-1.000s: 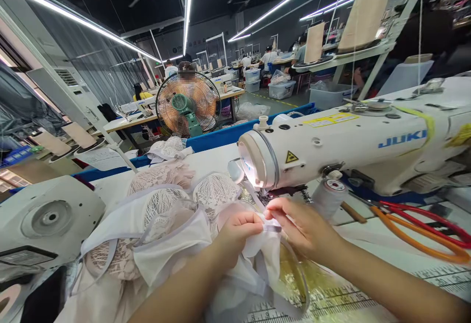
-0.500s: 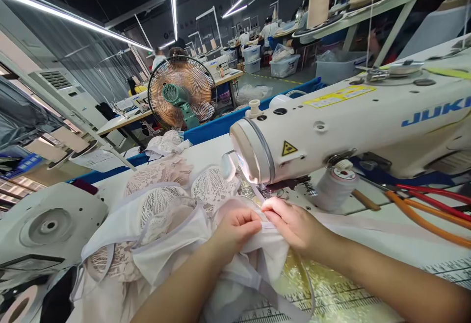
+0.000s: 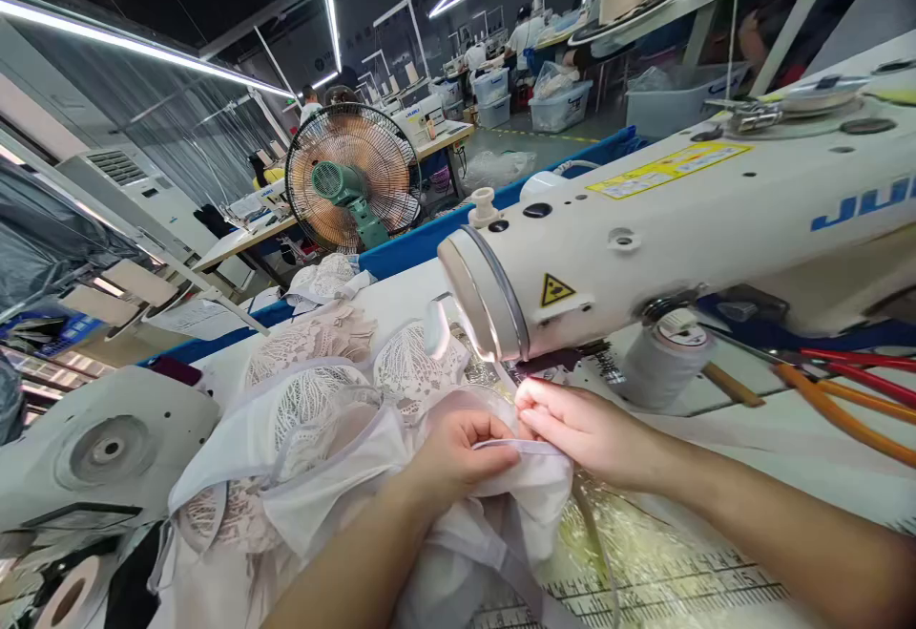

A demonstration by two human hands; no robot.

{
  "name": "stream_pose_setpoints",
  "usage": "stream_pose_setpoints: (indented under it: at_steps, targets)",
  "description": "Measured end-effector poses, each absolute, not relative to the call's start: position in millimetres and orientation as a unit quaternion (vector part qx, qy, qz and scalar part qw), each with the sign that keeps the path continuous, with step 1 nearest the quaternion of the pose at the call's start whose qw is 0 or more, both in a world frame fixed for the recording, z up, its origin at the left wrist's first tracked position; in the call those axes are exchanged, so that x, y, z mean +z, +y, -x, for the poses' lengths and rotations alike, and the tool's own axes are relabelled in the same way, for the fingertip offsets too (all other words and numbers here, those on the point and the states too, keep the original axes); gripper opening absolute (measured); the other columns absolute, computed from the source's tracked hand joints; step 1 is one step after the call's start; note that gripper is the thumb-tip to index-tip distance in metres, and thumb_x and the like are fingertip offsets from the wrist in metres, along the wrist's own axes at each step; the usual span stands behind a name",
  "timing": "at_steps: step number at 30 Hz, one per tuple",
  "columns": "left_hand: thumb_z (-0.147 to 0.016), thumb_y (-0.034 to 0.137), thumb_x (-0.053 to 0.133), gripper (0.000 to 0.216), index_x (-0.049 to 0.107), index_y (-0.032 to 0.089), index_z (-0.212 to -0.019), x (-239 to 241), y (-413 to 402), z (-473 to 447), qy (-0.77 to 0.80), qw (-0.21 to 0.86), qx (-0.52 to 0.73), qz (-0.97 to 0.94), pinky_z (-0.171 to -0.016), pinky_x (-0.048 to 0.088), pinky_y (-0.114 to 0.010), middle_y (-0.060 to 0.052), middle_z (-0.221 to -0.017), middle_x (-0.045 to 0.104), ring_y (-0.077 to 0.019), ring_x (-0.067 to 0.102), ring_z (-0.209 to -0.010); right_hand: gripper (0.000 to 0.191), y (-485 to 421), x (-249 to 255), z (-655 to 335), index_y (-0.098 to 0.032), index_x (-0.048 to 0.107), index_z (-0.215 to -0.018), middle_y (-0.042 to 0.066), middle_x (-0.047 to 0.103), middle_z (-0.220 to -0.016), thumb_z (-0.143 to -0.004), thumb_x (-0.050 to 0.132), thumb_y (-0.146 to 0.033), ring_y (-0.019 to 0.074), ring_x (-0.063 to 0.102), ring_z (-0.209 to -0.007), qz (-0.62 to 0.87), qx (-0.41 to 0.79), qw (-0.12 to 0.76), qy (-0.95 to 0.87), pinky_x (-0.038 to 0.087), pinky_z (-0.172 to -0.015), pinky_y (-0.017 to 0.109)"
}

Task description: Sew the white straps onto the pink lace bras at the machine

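Note:
A white lace bra (image 3: 325,409) lies spread across the sewing table, its cups and trimmed bands bunched toward me. My left hand (image 3: 465,448) pinches the lilac-edged fabric of the bra between thumb and fingers. Close beside it, my right hand (image 3: 565,424) is closed on the same edge, with its fingertips pressed together. Both hands are just in front of the lit head of the white sewing machine (image 3: 493,295). A narrow pale strip runs up from my right fingertips toward the needle area, which is hidden behind the machine head.
A grey thread spool (image 3: 665,362) stands right of my right hand, with orange-handled scissors (image 3: 837,409) farther right. Another machine part (image 3: 107,448) is at the left. Beyond the blue table edge stands a large fan (image 3: 354,176); people sit at machines far back.
My left thumb has shifted slightly right along the fabric edge, and the cloth between my hands is folded a little differently. The view has turned slightly.

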State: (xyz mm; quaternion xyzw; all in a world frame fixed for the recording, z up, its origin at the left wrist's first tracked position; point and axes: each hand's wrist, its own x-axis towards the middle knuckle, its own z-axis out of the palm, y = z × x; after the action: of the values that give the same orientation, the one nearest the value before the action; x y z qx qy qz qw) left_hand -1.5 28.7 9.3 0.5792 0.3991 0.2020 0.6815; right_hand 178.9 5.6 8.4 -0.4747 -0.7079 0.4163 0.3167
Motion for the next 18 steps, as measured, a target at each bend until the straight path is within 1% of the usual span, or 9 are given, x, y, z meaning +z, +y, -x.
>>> stream_pose_setpoints:
  at_steps: [2, 4, 8, 12, 18]
  targets:
    - [-0.062, 0.035, 0.070, 0.028, 0.058, 0.011, -0.066, 9, 29, 2, 0.401, 0.679, 0.200, -0.581, -0.047, 0.024, -0.019, 0.002, -0.056, 0.050, -0.0052, 0.037, -0.050, 0.020, 8, 8, -179, -0.021, 0.042, -0.070, -0.001, 0.057, -0.067, -0.087, 0.034, -0.029, 0.0139, 0.051, -0.060, 0.472, 0.457, 0.317, -0.684, 0.039, -0.055, 0.025]
    - [-0.062, 0.036, 0.070, 0.028, 0.058, 0.011, -0.067, 9, 29, 2, 0.404, 0.679, 0.199, -0.580, -0.047, 0.024, -0.019, 0.002, -0.057, 0.050, -0.0051, 0.037, -0.050, 0.017, 9, 8, -180, -0.021, 0.042, -0.073, -0.001, 0.057, -0.067, -0.086, 0.034, -0.029, 0.0136, 0.050, -0.059, 0.464, 0.472, 0.313, -0.681, 0.039, -0.054, 0.025]
    - [-0.061, 0.037, 0.070, 0.030, 0.058, 0.011, -0.066, 10, 29, 2, 0.406, 0.676, 0.193, -0.584, -0.047, 0.026, -0.019, 0.001, -0.058, 0.052, -0.0057, 0.039, -0.051, 0.012, 10, 9, -182, -0.020, 0.044, -0.075, -0.002, 0.052, -0.064, -0.084, 0.036, -0.024, 0.0120, 0.045, -0.057, 0.453, 0.450, 0.291, -0.713, 0.036, -0.052, 0.023]
    - [-0.059, 0.038, 0.071, 0.031, 0.058, 0.011, -0.065, 10, 29, 1, 0.418, 0.671, 0.190, -0.582, -0.047, 0.026, -0.019, 0.001, -0.058, 0.052, -0.0059, 0.039, -0.050, 0.011, 11, 12, -184, -0.019, 0.047, -0.076, -0.002, 0.051, -0.064, -0.082, 0.038, -0.022, 0.0120, 0.044, -0.057, 0.462, 0.410, 0.280, -0.735, 0.034, -0.052, 0.022]
    - [-0.060, 0.038, 0.071, 0.030, 0.058, 0.011, -0.067, 9, 28, 2, 0.418, 0.675, 0.196, -0.575, -0.047, 0.025, -0.019, 0.003, -0.056, 0.050, -0.0051, 0.038, -0.049, 0.014, 12, 18, -189, -0.018, 0.055, -0.079, 0.000, 0.059, -0.069, -0.080, 0.041, -0.019, 0.0136, 0.051, -0.063, 0.446, 0.398, 0.240, -0.765, 0.037, -0.056, 0.022]
